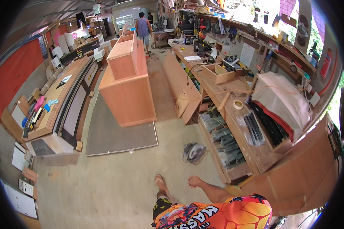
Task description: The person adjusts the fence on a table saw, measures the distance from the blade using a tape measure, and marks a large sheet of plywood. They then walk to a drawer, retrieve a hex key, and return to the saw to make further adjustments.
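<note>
Saw [195,153] on floor [122,183], details blurred. Left hand out of frame. Right hand [195,181] on saw's near side, forearm [214,192] angled in from right; fingers [191,184] look curled, can't tell if gripping anything. Surface [231,118] right of saw, partly covered.

Strong daylight pours in through the open side [248,11] at the upper right, burning out to white, while the corrugated roof [46,13] sits much dimmer. Soft, even light covers the concrete floor [103,183]; the recesses under the workbench [252,152] fall into shadow. The circular saw [195,152] is recognisable, though its fine detail is soft, as is the far background. Fisheye distortion bows straight edges, and black vignetting rings the view.
</note>
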Available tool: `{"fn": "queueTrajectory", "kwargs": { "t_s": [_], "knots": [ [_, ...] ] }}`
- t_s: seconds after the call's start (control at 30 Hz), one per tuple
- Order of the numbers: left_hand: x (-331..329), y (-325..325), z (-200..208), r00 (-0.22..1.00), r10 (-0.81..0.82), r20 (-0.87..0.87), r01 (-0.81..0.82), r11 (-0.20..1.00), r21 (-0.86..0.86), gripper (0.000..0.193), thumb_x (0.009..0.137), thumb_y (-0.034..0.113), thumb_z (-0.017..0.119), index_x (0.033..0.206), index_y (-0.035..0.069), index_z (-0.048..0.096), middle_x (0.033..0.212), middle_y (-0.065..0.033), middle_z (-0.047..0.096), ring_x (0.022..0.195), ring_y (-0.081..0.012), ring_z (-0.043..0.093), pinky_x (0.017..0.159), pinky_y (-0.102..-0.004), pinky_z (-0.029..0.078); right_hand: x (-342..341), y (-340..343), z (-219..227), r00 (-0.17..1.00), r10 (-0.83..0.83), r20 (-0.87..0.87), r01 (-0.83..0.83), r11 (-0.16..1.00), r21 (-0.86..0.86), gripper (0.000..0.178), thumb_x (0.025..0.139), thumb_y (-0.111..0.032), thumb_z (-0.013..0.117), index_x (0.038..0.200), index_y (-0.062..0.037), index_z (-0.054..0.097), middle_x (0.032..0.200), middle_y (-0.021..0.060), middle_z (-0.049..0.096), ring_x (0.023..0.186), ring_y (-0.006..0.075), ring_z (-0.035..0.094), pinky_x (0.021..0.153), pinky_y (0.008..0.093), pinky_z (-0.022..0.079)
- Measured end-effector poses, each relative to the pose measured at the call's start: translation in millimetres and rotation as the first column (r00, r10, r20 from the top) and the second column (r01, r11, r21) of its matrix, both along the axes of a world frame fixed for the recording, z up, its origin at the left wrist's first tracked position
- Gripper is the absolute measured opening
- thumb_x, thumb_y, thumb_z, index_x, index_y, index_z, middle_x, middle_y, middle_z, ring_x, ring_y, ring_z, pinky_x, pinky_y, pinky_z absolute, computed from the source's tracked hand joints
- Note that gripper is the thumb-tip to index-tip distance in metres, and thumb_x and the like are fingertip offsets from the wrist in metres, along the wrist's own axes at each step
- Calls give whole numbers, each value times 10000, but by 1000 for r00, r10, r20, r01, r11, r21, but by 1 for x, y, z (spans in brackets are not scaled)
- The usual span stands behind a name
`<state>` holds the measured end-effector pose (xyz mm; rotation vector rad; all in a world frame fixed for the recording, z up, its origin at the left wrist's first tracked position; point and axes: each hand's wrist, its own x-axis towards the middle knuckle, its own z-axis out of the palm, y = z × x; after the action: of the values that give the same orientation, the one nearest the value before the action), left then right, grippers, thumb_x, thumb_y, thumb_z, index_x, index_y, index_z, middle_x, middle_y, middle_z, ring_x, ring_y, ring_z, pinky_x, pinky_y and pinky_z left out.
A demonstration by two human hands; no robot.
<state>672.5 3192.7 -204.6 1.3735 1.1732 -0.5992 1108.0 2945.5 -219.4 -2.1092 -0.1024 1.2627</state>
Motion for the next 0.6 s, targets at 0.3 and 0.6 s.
{"fn": "queueTrajectory", "kwargs": {
  "t_s": [0.3,0.6],
  "knots": [
    [311,310,-2,691,-720,-57,622,554,553,428,982,447,654,781,77,733,744,-66,737,646,-246,676,576,-421,526,205,71,-16,991,11,135,-35,983,180,496,821,-128,786,1287,-47,637,889,83,739,672,186,699,561,360,569],
    [920,389,150,716,-342,608,-49,845,533,538,1058,486,562,866,15,737,692,-84,704,614,-171,656,593,-368,504,472,146,27,695,-702,-158,718,688,105,192,892,-77,724,1079,-64,687,891,111,735,656,242,697,531,375,550]
  ]
}}
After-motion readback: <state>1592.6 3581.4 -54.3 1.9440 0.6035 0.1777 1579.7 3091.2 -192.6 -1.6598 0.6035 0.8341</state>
